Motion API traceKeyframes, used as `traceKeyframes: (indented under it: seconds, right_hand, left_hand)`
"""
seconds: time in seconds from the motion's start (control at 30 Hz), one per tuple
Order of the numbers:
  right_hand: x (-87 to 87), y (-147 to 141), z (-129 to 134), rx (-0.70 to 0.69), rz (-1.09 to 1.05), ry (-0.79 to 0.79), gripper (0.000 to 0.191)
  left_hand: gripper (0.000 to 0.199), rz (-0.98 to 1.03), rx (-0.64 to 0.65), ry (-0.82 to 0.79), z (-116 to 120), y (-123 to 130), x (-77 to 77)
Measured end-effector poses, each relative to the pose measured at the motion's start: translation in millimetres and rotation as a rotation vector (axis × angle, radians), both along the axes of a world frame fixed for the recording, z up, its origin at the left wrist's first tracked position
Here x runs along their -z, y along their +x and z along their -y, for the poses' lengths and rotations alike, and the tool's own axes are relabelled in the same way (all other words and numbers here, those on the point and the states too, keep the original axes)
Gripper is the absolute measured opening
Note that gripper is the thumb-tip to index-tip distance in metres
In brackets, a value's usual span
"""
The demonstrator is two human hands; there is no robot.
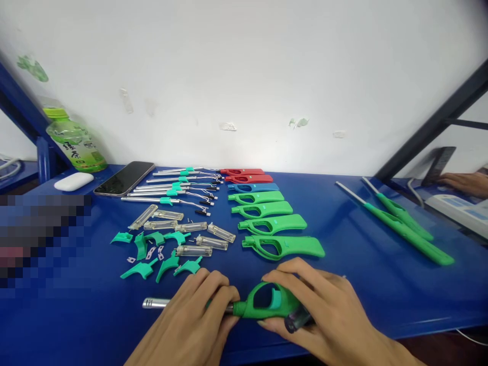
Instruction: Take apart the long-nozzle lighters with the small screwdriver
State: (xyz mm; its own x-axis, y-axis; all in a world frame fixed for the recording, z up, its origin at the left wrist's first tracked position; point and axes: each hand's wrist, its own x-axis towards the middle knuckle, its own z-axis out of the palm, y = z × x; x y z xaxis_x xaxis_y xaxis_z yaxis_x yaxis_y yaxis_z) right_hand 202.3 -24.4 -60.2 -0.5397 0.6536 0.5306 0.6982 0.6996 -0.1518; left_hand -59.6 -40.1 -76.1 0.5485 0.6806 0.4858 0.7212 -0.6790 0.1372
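Note:
A green lighter body (249, 309) with a teal trigger in its loop lies crosswise near the table's front edge. My left hand (200, 317) is closed around its metal tube (154, 303), whose slotted tip sticks out to the left. My right hand (324, 310) grips the handle end, fingers above and thumb below. A dark cylindrical piece (297, 320) shows under the right fingers; whether it is attached to something is hidden. Just beyond the hands are loose teal triggers (139, 270) and clear fuel tanks (193, 250).
Red, blue and green handle shells (285, 246) form a column, with metal tubes and wires (148, 200) to their left. Two assembled green lighters (415, 236) lie right. A phone (125, 179), white case (73, 181) and bottle (76, 142) stand back left. Another person's hand (465, 183) shows far right.

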Motion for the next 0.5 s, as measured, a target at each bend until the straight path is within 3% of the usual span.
traceKeyframes:
  seconds: [0.17,0.33,0.5]
  right_hand:
    - [-3.7,-0.6,5.0,0.032,-0.006,0.08,0.038]
    - [-16.3,16.6,7.6,0.074,0.076,-0.039,0.044]
    - [-17.5,41.3,7.1,0.028,0.086,-0.111,0.024]
  left_hand:
    - [0.022,-0.039,0.004,0.058,1.0,-0.5,4.2]
    - [0.02,0.019,-0.007,0.063,0.2,-0.2,3.4]
    - [0.027,0.014,-0.011,0.071,1.0,-6.9,7.1]
